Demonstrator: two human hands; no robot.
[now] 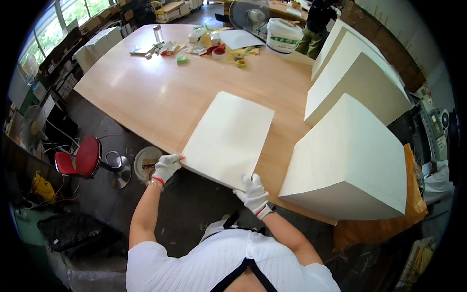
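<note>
A flat, thin stack of white sheets [228, 138] lies on the wooden table [121, 92], its near edge at the table's front edge. My left hand [167, 167], in a white glove with bare fingertips showing, is closed on the near left corner of the stack. At the near right corner, my right hand [253, 193], also gloved in white, pinches the edge with its thumb below. The undersides of the sheets are hidden. To the right rises a tall block of white sheets [340, 160], close to my right hand but apart from it.
Two more tall white stacks [357, 85] stand behind it along the table's right side. A white bucket [283, 38], tape rolls [219, 51] and small clutter sit at the far end. A red stool [87, 155] stands at left; a person [317, 24] is far right.
</note>
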